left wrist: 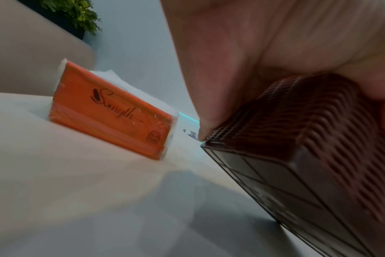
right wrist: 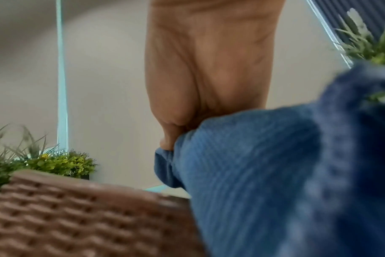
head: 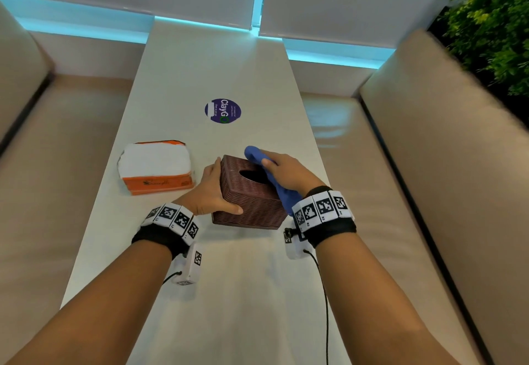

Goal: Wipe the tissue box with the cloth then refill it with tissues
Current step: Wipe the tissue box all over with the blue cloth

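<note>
Left hand (head: pixel 213 190) grips the brown woven tissue box (head: pixel 252 196) at the near middle of the table (head: pixel 229 293) while right hand (head: pixel 286 173) clutches the blue cloth (head: pixel 272 176) against its top right edge, with the orange tissue pack (head: pixel 156 167) to the left and a purple sticker (head: pixel 222 110) farther away.

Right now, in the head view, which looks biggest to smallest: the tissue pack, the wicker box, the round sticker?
1. Wicker tissue box and orange tissue pack: too alike to rank; the box sits nearer the camera, partly hidden by hands.
2. Round purple sticker: clearly smallest, though farthest away.
</note>
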The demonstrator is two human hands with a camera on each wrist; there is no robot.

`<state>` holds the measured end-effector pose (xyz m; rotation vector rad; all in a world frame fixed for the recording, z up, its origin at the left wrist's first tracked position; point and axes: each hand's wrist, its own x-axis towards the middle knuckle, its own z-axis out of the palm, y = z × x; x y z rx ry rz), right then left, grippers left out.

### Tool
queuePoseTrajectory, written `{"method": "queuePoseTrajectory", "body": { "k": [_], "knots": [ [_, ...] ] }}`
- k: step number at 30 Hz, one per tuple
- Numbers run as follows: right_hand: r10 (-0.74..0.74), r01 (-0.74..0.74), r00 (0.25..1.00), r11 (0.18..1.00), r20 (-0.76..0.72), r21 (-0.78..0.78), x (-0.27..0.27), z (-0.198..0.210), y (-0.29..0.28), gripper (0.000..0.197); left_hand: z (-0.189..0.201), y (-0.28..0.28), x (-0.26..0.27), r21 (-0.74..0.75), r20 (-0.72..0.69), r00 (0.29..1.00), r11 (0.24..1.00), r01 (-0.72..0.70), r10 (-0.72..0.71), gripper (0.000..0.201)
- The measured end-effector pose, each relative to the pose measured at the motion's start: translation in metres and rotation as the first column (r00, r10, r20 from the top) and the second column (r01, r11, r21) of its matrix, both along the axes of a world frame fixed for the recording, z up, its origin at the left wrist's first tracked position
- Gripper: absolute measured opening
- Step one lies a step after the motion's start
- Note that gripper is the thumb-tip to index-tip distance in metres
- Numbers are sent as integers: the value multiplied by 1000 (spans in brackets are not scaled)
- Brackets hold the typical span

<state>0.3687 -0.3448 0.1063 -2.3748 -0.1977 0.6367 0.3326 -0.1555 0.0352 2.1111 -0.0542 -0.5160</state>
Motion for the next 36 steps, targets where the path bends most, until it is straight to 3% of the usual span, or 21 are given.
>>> {"method": "queuePoseTrajectory", "body": {
  "k": [7,9,12,15,17,20,26,32,34,36],
  "knots": [
    [-10,8,1000,994,16,110,3,42,-9,40,-2,5,2,21,115,993,999,32,-35,142],
    [43,-43,999,998,-13,50,8,32,-6,42,-2,5,3,29,118,992,999,28,-31,141],
    [100,-119,988,980,-122,-162,8,-8,1,54,-2,4,5,44,130,991,999,32,-37,138],
    [26,-23,1000,961,7,-276,0,-41,7,63,-4,6,8,43,135,990,998,40,-45,137],
    [2,21,995,976,104,-218,-4,-50,12,63,-7,8,8,38,148,987,998,51,-56,139],
    [44,-30,993,991,106,-131,-4,-52,20,58,-10,6,6,23,185,981,998,60,-63,141],
    [161,-177,965,982,208,62,-18,-43,46,47,-12,4,5,-97,183,981,992,79,-60,118],
    [-92,82,989,992,116,93,-8,-43,38,46,-8,3,7,-70,180,983,996,57,-44,124],
    [-33,26,993,998,114,64,-5,-40,38,46,-7,3,9,-55,189,981,997,54,-43,125],
    [52,-73,985,989,162,129,-11,-39,37,44,-8,3,10,-77,169,985,996,41,-27,116]
  ]
}}
